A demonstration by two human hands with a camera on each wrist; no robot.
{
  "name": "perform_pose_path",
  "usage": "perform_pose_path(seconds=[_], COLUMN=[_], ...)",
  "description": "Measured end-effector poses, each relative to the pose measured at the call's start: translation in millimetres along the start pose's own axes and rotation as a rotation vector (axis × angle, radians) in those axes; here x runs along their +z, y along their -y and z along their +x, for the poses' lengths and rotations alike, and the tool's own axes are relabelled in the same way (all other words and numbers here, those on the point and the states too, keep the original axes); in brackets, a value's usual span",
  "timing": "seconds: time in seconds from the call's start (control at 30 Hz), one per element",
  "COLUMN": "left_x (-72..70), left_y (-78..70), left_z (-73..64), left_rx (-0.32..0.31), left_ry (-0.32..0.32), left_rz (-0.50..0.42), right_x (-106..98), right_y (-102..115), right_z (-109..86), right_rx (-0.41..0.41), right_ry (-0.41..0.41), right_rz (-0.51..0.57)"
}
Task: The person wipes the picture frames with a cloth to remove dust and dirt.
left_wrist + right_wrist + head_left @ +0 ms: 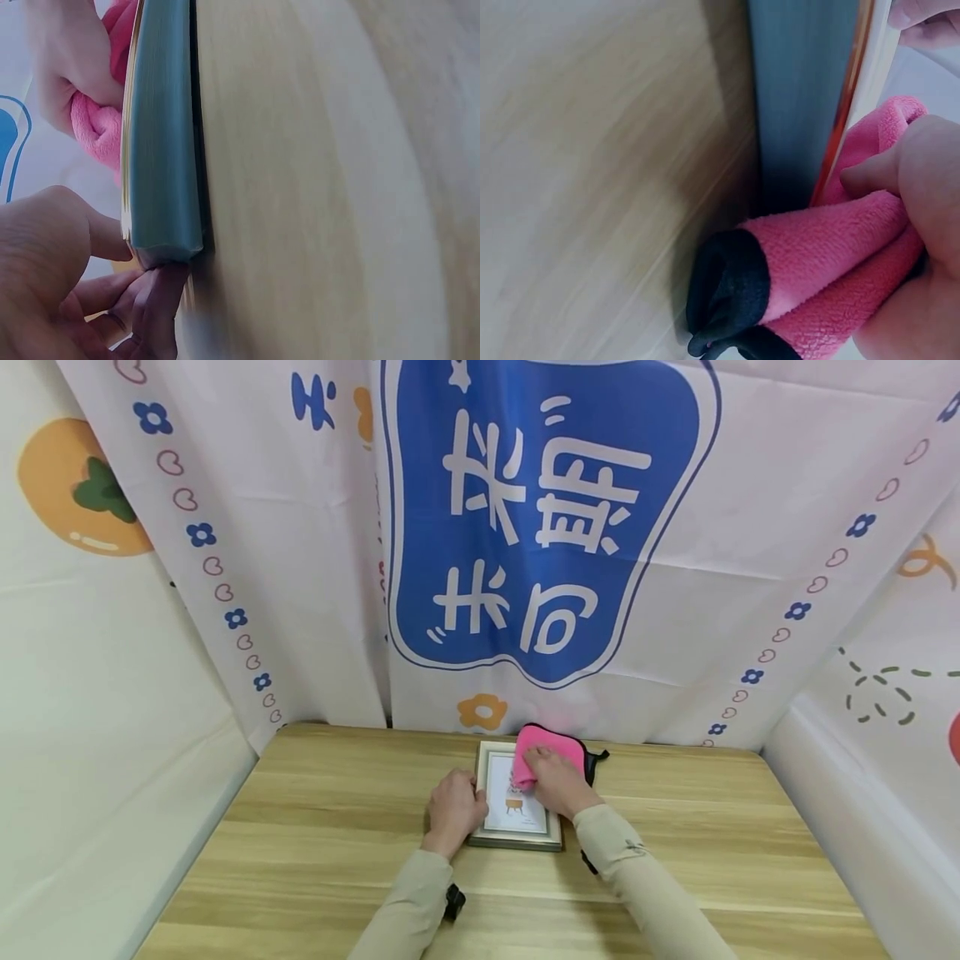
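Note:
A picture frame (517,842) with a pale rim and a small chair-like drawing lies flat on the table, with its blue-grey side (161,135) close up in the left wrist view. My left hand (455,806) holds its left edge, thumb on the top of the rim and fingers against the side. Bunched in my right hand (558,781) is a pink cleaning cloth (543,742) with black edging, which the fingers press onto the upper right of the frame. Folds of this cloth (832,255) hang over the frame's side in the right wrist view.
The wood-grain table (337,827) ends at a printed white curtain (315,610) just behind the frame. A black loop (600,756) sticks out from the cloth's right corner. White fabric walls stand on both sides.

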State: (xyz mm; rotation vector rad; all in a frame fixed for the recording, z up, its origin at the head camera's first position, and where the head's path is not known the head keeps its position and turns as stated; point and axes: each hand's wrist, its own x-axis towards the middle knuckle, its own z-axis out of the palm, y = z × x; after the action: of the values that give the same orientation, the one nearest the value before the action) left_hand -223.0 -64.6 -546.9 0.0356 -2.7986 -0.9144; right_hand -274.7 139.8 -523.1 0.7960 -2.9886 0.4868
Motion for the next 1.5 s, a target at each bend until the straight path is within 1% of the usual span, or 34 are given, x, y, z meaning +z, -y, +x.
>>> perform_pose_path(seconds=[0.1, 0.23, 0.47, 0.7, 0.97, 1.07, 1.27, 1.3, 1.4, 1.5], left_x=[0.2, 0.3, -0.8, -4.9, -4.9, -4.7, -6.2, -6.3, -5.9, -4.6], left_y=[-0.3, -0.1, 1.3, 0.5, 1.3, 2.1, 2.8, 3.0, 3.7, 4.3], left_z=[0.5, 0.4, 0.3, 1.2, 1.0, 0.8, 1.2, 1.4, 2.1, 2.8], left_rx=[0.017, 0.021, 0.042, 0.055, 0.067, 0.081, 0.098, 0.094, 0.073, 0.042], left_ry=[0.011, 0.019, 0.010, 0.021, 0.019, 0.015, 0.003, 0.003, 0.005, 0.010], left_rz=[0.008, 0.016, 0.035, 0.046, 0.058, 0.065, 0.067, 0.068, 0.057, 0.040], right_x=[1, 0, 2, 4, 11, 11, 10, 10, 9, 7], right_y=[3, 6, 12, 19, 26, 33, 42, 43, 44, 45], right_z=[1.1, 3.0, 10.6, 18.7, 28.3, 31.6, 40.6, 42.3, 47.5, 49.2], right_rx=[0.005, 0.003, -0.025, -0.086, -0.117, -0.135, -0.120, -0.109, -0.103, -0.100], right_ry=[0.011, 0.036, 0.051, 0.036, 0.032, 0.032, 0.044, 0.056, 0.056, 0.038], right_rz=[0.018, 0.018, 0.022, 0.054, 0.102, 0.139, 0.253, 0.282, 0.363, 0.433])
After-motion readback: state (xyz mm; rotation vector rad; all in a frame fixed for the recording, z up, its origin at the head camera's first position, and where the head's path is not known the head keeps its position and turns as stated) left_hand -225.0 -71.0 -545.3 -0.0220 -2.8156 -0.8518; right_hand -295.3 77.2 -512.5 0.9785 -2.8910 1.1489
